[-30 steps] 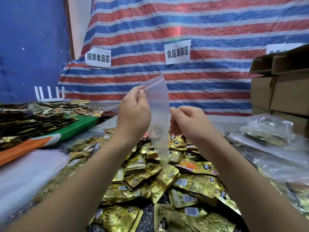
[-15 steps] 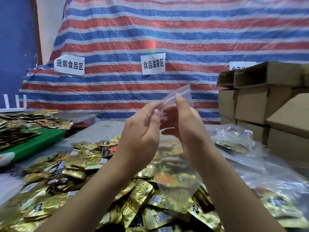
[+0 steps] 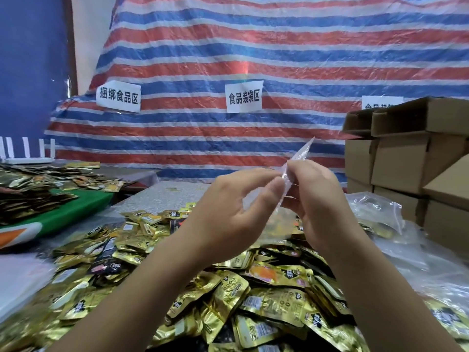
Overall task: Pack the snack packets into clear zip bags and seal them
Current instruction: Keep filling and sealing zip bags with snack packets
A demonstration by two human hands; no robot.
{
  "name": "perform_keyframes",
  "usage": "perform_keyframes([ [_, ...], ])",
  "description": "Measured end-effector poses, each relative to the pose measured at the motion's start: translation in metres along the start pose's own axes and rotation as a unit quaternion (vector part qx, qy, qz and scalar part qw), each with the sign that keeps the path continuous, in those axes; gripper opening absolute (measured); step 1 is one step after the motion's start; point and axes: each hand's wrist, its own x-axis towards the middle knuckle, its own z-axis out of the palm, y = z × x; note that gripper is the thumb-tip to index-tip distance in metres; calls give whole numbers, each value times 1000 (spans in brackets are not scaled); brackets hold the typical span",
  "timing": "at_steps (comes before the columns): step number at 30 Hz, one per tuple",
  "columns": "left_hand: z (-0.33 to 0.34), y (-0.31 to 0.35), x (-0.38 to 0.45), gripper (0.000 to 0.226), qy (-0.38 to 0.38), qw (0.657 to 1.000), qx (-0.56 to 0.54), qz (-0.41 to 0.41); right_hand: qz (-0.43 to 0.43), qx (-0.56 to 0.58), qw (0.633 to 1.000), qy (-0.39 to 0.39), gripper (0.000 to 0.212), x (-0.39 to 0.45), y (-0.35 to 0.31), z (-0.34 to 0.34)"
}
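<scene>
The clear zip bag [image 3: 295, 171] is held up between both hands, above the heap of gold snack packets [image 3: 253, 295] on the table; the left hand [image 3: 228, 217] pinches its edge with thumb and forefinger, the other fingers spread loosely; the right hand [image 3: 317, 201] grips the same edge from the other side, fingers curled; the two hands almost touch; one corner of the bag stands up above the fingers, the rest hangs down between the palms.
</scene>
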Motion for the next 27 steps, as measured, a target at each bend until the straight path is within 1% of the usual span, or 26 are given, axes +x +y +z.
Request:
perform_keyframes([
  [2,-2,1,1,34,34,999,-14,-38,5,-20,1000,-14,27,0,1,2],
  [4,-4,-1,3,24,68,995,-4,-76,5,-44,999,-23,25,-1,1,5],
  [6,-5,-4,3,18,83,992,14,-95,-22,-73,997,-30,25,-2,1,7],
  [9,-7,-6,3,12,82,990,12,-111,-63,-112,990,-54,27,-6,3,10],
  [14,-8,-8,3,19,41,992,11,-121,-81,-130,984,-94,23,-7,5,14],
  [17,-10,-10,3,20,12,992,18,-121,-57,-107,987,-107,20,-6,6,13],
  [20,-10,-14,2,20,-40,988,15,-146,2,-22,994,-111,15,-5,8,12],
  [22,-9,-16,1,21,-73,985,20,-157,33,10,993,-117,14,-4,7,10],
  [24,-8,-18,0,19,-80,985,27,-154,54,19,990,-132,15,-4,6,7],
  [27,-8,-22,0,15,-65,986,55,-141,74,4,986,-152,16,-4,5,2],
])
